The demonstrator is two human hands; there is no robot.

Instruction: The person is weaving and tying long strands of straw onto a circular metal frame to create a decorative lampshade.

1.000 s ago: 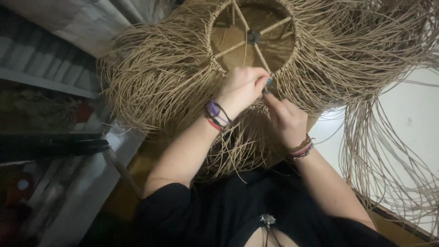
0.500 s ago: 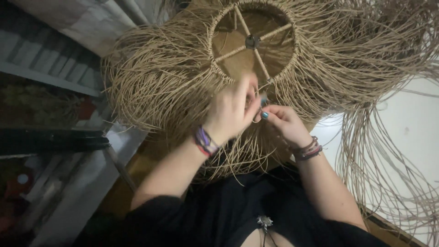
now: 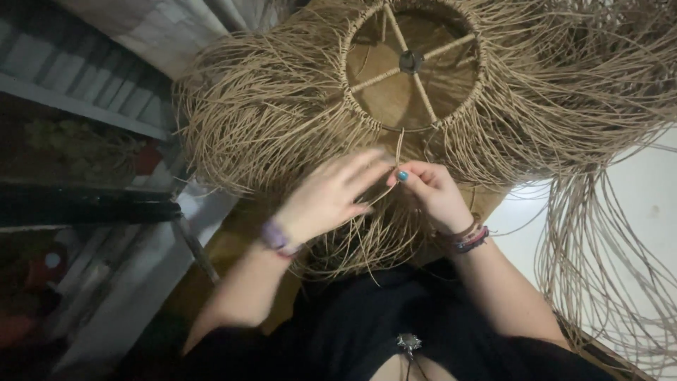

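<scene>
Woven rattan lampshade (image 3: 282,120) is lying with its ring opening (image 3: 412,67) facing up toward the camera, hub and spokes visible, ring axis pointing at the viewer. Loose strands are fanning out all round, longest ones trailing toward 4 o'clock.

Right hand (image 3: 434,194) is sitting at 6 o'clock of the ring, grip pinched closed on a single strand (image 3: 400,144) that is running straight up toward 12 to the ring edge.

Left hand (image 3: 328,197) is sitting at 7 o'clock, fingers spread and open, resting on the strands, blurred, holding nothing I can make out.
</scene>
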